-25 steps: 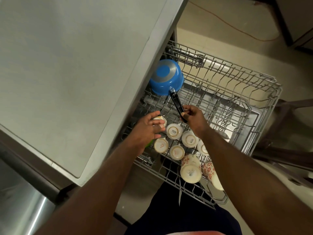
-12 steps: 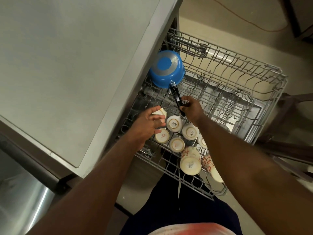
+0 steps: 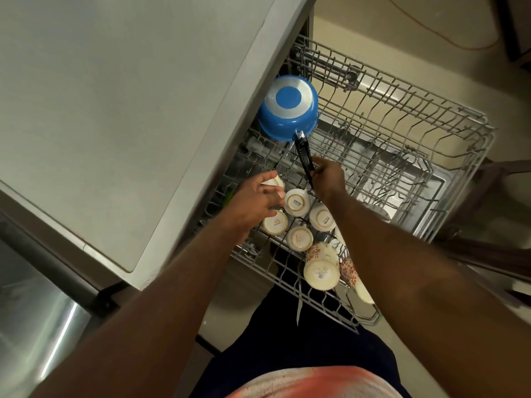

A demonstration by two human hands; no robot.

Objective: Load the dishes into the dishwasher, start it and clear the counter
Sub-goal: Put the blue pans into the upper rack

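Since a second ago the pan (image 3: 288, 109) has tipped level, its base now facing straight up. It sits at the rack's (image 3: 431, 133) far left corner, just beside the counter (image 3: 115, 110) edge. The right hand (image 3: 327, 182) grips the end of the black handle (image 3: 304, 156). The left hand (image 3: 253, 196) curls over a small cup (image 3: 273, 182) at the rack's left edge, beside other upturned cups (image 3: 296, 202). The pan looks like light, stiff metal with a smooth shell, so the handle is the sure hold, though steered from its tip it may swing. The cups look ceramic and chippable, best taken round the body.
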